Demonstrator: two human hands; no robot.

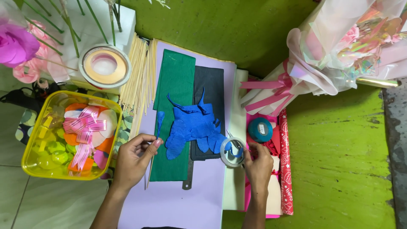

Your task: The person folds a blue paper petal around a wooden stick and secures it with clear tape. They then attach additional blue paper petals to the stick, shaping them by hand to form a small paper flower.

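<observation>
green-painted floor [339, 169] lies under a lilac paper sheet [178, 203]. nearest, the left hand [135, 159] pinches a thin wooden stick [151, 166] wrapped with a blue crepe strip [160, 121], fingers pressed together. the right hand [257, 163] grips a clear tape roll [232, 152], fingers curled on its rim. just beyond lie blue crepe petals [195, 127] on green crepe paper [174, 114]. farther left sits a yellow tub [32, 140]; a wrapped bouquet [339, 51] lies far right.

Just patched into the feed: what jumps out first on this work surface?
Bright blue paper petals piled mid-frame on green and dark sheets. The left hand pinches a thin stick wrapped in blue; the right hand grips a clear tape roll. A pink wrapped bouquet lies top right.
</observation>
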